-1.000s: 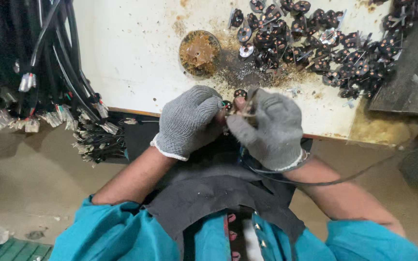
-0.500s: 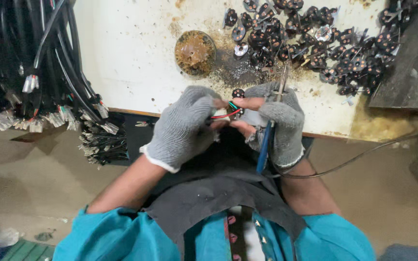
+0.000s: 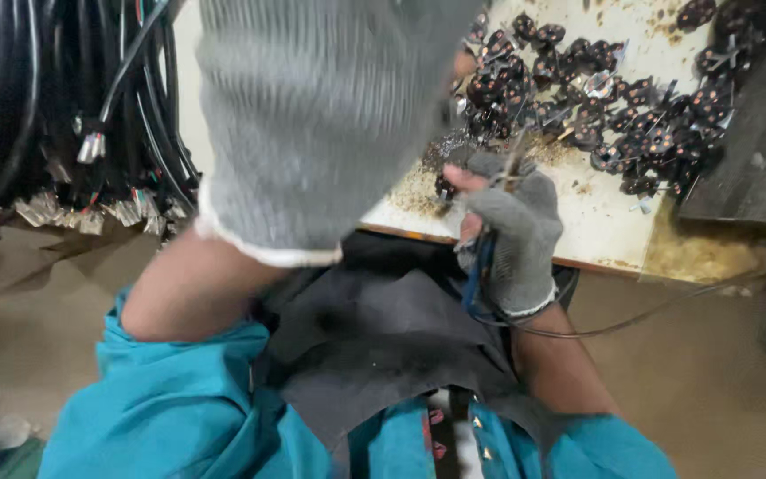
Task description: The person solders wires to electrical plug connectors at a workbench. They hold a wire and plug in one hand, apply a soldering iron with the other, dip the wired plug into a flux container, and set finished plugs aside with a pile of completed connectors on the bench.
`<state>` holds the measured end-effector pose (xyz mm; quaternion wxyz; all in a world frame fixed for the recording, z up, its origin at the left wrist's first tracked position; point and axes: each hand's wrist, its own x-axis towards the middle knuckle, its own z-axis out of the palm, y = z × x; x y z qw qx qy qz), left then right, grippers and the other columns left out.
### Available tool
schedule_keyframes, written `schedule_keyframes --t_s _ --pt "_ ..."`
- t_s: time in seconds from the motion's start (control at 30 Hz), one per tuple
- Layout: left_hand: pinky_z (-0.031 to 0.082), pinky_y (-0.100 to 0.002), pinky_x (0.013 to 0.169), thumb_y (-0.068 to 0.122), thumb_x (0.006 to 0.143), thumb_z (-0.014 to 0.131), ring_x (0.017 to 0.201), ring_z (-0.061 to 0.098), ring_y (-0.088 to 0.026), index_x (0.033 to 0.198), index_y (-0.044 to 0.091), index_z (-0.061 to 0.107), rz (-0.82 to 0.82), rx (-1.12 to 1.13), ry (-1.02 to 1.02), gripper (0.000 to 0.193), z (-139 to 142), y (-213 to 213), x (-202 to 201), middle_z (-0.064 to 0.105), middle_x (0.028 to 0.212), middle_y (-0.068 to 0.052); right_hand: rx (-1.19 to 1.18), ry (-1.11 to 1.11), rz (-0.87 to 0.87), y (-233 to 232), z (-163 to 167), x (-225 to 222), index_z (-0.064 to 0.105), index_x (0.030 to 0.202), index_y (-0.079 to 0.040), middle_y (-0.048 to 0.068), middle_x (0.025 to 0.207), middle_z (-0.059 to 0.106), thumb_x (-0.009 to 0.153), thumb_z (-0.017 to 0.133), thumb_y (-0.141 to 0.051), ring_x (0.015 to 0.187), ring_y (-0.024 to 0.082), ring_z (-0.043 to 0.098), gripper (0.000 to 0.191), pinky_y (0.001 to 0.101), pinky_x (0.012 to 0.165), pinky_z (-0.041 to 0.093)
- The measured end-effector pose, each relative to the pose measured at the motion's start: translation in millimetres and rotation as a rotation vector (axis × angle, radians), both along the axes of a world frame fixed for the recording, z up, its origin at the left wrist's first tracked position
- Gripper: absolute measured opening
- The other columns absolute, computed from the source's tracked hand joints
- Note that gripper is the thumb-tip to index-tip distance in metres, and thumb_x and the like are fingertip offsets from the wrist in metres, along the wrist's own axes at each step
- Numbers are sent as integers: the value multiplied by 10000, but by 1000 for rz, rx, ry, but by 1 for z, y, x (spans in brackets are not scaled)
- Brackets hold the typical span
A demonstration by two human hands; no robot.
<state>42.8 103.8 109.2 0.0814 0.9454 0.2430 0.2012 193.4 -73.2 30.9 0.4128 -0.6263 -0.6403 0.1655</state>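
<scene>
Two gloved hands, both mine. My left hand (image 3: 312, 115), in a grey knit glove, is raised close to the camera and fills the upper middle of the view; only its back and cuff show, so I cannot tell whether it is clenched or released, or whether it holds anything. My right hand (image 3: 507, 235), in a fingerless grey glove, is closed around one blue-handled tool (image 3: 479, 270), whose handle hangs down below my palm beside the cuff. One thin cable (image 3: 649, 315) trails away from under my right wrist toward my right. My bare fingertips (image 3: 454, 179) sit at the near edge of the bench (image 3: 596, 222), and seem to pinch a small dark part, though blur makes this uncertain. Beyond my right hand, one loose heap of small black connector pieces (image 3: 596, 89) is spread over the stained white bench top, too many and too overlapped to count. Far to the left of my left hand hangs one bundle of black cables (image 3: 55, 98) with stripped, metal-tipped ends. Below both hands, one dark apron (image 3: 374, 346) covers my lap over teal sleeves (image 3: 179, 408).
</scene>
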Motion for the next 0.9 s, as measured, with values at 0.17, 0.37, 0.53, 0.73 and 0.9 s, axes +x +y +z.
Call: schedule_keyframes --t_s 0.17,0.37,0.53,0.73,0.9 --pt "491 -395 759 224 855 789 861 659 -243 1090 147 704 488 439 226 262 -52 25 -87 661 957 -57 -104 -250 16 0 -4 1 705 961 -132 80 1098 756 715 762 -32 1016 339 670 272 451 882 493" --pt "510 -375 747 178 843 805 845 648 -234 990 152 671 529 465 290 201 -105 37 -155 667 946 -37 -20 -165 45 0 -11 3 667 977 -103 60 1161 756 872 793 -49 1024 330 690 173 432 877 501" --pt "550 -345 746 21 953 695 860 682 -233 1063 66 665 404 -19 -129 122 -40 -2 -124 680 962 -97 7 -190 -35 -12 -14 0 702 1062 -60 117 1081 750 892 834 -128 961 329 693 226 429 850 525" --pt "499 -480 606 181 848 755 741 647 -376 955 113 664 -54 -848 59 156 -44 -76 -51 632 852 -124 -402 742 -273 -62 -28 6 675 1161 -58 29 1027 701 888 824 -317 889 129 654 405 288 815 521" --pt "516 -465 673 215 873 743 813 656 -390 1040 52 601 -158 -1049 -92 274 -74 -100 -54 633 915 -155 -363 630 -120 -77 -32 8 715 1094 -44 49 1048 747 989 733 -218 947 116 686 204 264 858 549"
